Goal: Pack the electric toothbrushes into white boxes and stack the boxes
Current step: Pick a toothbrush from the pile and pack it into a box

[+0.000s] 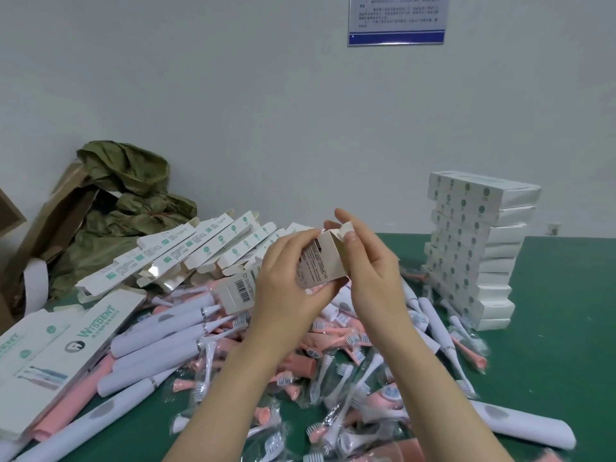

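Observation:
A white box (320, 261) is held up over the table in both hands, its open end pointing up and away. My left hand (286, 281) grips its body from the left. My right hand (370, 261) holds its right side, with thumb and fingers pinching the end flap (345, 228). Below lies a heap of white toothbrush handles (160, 335), pink handles (66, 408) and bagged brush heads (333, 388). A stack of packed white boxes (473, 248) stands at the right.
Open empty boxes (200, 248) lie in a row at the back left, and flat printed boxes (50, 355) lie at the left edge. A green plastic bag (123, 195) and brown cardboard (56, 211) sit in the back-left corner. Green table surface (560, 345) shows at the right.

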### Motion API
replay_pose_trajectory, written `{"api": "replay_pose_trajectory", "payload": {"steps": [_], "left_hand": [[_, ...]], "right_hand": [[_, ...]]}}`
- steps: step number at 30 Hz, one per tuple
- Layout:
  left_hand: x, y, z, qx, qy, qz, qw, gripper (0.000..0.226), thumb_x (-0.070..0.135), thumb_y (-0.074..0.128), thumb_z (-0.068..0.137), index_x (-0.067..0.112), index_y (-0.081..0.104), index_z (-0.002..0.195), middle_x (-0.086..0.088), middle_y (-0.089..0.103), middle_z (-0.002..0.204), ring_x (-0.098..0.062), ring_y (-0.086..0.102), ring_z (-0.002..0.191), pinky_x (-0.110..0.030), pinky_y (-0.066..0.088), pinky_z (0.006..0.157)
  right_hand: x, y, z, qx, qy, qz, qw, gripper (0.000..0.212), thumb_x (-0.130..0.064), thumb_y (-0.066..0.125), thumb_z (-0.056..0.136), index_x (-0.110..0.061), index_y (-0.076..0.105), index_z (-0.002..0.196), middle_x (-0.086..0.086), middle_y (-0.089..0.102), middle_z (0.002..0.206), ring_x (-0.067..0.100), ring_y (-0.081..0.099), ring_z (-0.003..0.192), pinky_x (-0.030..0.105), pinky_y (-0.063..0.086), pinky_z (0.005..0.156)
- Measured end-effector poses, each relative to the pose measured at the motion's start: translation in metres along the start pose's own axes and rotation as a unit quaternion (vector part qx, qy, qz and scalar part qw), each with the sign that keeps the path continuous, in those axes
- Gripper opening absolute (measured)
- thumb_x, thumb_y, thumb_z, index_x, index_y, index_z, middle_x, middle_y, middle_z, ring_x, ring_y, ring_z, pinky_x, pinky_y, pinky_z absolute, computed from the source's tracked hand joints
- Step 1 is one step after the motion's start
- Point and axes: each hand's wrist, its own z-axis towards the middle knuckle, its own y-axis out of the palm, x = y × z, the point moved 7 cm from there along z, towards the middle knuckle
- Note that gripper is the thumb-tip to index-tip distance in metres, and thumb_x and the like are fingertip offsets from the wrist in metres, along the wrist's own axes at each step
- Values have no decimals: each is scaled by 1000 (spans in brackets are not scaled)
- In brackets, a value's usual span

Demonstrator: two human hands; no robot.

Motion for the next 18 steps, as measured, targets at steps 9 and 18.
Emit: {"api": "replay_pose_trajectory", "payload": {"steps": [9,18], "left_hand": [[6,-2,-5,55,32,17,998,49,19,78,69,15,62,116,12,57,107,-4,52,101,-10,42,86],[12,-5,-6,70,45,-12,996,43,24,58,74,7,63,113,16,53,107,0,50,100,-4,38,88]], "right_hand": [[-5,6,-10,-9,-115,-181,977,43,-26,33,99,-21,40,142,-11,46,139,-6,40,127,24,37,107],[1,18,-13,-57,-169,-266,947,52,-49,19,97,-27,10,144,-16,16,149,-9,13,138,8,10,112]]}}
